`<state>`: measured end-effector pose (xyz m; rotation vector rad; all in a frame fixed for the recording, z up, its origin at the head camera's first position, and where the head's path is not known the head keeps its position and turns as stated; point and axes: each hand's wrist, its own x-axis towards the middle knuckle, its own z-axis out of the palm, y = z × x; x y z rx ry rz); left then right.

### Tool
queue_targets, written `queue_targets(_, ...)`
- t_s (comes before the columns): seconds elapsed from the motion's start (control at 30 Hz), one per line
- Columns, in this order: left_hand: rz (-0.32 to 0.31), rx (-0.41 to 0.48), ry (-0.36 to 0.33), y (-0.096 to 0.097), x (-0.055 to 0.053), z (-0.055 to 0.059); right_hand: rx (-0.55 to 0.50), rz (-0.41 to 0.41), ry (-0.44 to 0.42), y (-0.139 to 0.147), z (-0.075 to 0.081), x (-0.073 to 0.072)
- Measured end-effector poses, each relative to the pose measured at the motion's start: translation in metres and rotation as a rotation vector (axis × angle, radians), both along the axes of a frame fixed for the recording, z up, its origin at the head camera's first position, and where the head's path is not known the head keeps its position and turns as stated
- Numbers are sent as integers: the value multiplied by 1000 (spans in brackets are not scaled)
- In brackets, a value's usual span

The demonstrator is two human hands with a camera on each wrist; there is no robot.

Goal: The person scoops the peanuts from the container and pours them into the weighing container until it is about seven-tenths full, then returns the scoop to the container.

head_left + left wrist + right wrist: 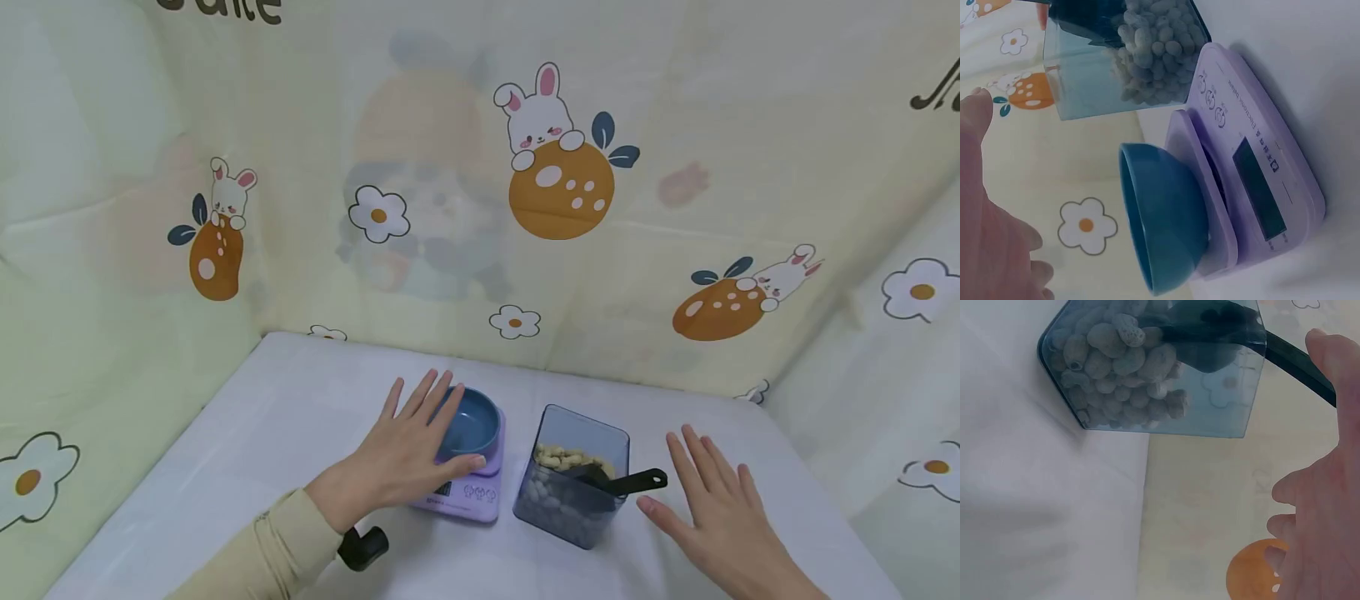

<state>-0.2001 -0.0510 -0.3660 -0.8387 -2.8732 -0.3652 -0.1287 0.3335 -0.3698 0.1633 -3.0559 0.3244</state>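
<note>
My left hand (401, 454) hovers with spread fingers over the left side of a lilac kitchen scale (480, 504), hiding part of it in the head view. On the scale's platform sits a blue bowl (1172, 212); the left wrist view shows a gap between hand and bowl. Right of the scale stands a clear bluish container (551, 517) partly filled with unshelled peanuts (1122, 362). A black scoop (637, 482) leans in it, its handle jutting over the right rim. Beside that handle, my right hand (720, 521) is held with fingers extended, gripping nothing.
A white cloth covers the table (300, 417). Behind it and at both sides hangs a cream curtain (315, 250) printed with rabbits, oranges and flowers. A black strap mount (363, 548) sits at my left wrist.
</note>
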Motion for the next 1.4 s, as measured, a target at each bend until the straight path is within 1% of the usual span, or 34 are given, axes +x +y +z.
queue_targets(0.17,-6,-3,-9,4,-3,-2,5,-1,13,3,4,3)
queue_targets(0.43,-15,-3,-13,10,-3,2,5,4,22,4,8,4)
queue_targets(0.57,-28,1,-18,12,-5,2,-39,27,41,2,13,4)
queue_targets(0.77,-59,14,-31,19,-8,4,-105,54,37,-4,22,0)
queue_targets(0.83,-76,21,-41,22,-8,6,-137,81,67,-7,26,2)
queue_targets(0.93,-103,29,-49,28,-9,9,-184,97,90,-15,32,6)
queue_targets(1.07,-136,30,-51,37,-10,11,-187,144,171,-28,40,11)
queue_targets(1.17,-158,24,-58,44,-12,10,-181,225,245,-37,45,9)
queue_targets(1.2,-164,21,-64,46,-12,10,-190,251,258,-39,45,8)
queue_targets(1.3,-182,9,-78,53,-13,10,-221,306,271,-43,45,4)
queue_targets(1.37,-196,4,-90,57,-13,10,-245,322,251,-44,43,2)
queue_targets(1.4,-203,2,-96,59,-14,11,-258,318,223,-44,44,1)
